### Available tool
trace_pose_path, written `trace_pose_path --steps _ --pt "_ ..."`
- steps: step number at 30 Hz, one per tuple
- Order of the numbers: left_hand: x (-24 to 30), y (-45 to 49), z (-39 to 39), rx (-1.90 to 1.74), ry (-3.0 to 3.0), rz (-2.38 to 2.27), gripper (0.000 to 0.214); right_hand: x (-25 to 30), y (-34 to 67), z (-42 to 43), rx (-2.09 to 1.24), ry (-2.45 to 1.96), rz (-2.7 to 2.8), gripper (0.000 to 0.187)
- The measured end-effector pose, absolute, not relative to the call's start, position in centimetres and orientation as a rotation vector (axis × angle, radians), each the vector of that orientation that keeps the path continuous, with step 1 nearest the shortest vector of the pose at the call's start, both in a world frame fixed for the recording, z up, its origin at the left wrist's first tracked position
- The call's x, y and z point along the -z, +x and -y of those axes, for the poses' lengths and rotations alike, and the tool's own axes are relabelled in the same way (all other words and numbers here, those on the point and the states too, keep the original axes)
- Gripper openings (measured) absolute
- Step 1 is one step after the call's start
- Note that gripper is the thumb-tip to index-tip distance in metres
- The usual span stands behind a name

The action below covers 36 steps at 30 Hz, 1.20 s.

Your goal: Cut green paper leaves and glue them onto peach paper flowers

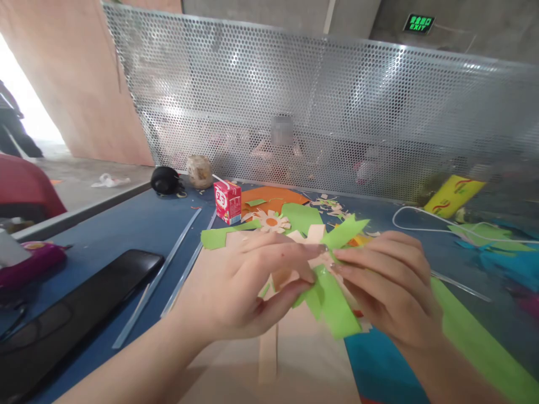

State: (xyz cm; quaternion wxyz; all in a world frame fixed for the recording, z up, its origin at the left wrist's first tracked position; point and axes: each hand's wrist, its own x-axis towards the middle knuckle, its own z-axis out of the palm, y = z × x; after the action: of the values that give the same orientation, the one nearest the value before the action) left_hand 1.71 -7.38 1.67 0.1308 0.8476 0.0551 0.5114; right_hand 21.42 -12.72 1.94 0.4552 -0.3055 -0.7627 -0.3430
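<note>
Between my two hands is a green felt-like flower or leaf piece (337, 303) with several strips spreading outward. My left hand (256, 280) pinches it from the left, index finger and thumb close together near its middle. From the right, the fingertips of my right hand (391, 280) press on the same piece, by its upper strip. Part of its centre is hidden by my fingers. Under my hands lies a beige sheet (311, 359) with a narrow beige strip (268, 356) on it. A beige flower with an orange centre (272, 222) rests just beyond.
A red drink carton (227, 202) with a straw stands behind my left hand. Clear glue sticks (168, 269) and a black phone (80, 314) lie left, near a purple glue gun (33, 261). Scraps, a white cable (421, 227) and a yellow packet (455, 195) sit before the perforated metal screen (236, 84).
</note>
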Motion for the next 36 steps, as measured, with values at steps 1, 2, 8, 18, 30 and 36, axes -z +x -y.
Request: trace_pose_path --steps 1,2,8,18,30,36 --pt "-1.62 1.73 7.36 -1.447 2.483 -0.186 0.031 -1.92 21.45 12.70 0.857 -0.746 1.879 0.019" --pt "-1.60 1.74 7.33 -1.409 2.510 -0.213 0.032 -1.89 21.49 12.67 0.869 -0.736 1.882 0.020" --pt "-1.75 1.90 7.18 -1.358 2.563 -0.254 0.033 -1.47 21.73 12.21 0.881 -0.741 1.898 0.025" --pt "-1.47 2.25 6.96 -1.439 2.357 -0.167 0.058 -1.66 21.59 11.82 0.881 -0.768 1.897 0.021" --pt "-2.07 1.95 6.73 -1.565 2.217 -0.226 0.061 -1.77 21.69 11.96 0.943 -0.753 1.849 0.023" --pt "-1.84 2.16 7.26 -1.444 2.260 -0.155 0.058 -1.68 21.75 12.06 0.998 -0.724 1.867 0.017"
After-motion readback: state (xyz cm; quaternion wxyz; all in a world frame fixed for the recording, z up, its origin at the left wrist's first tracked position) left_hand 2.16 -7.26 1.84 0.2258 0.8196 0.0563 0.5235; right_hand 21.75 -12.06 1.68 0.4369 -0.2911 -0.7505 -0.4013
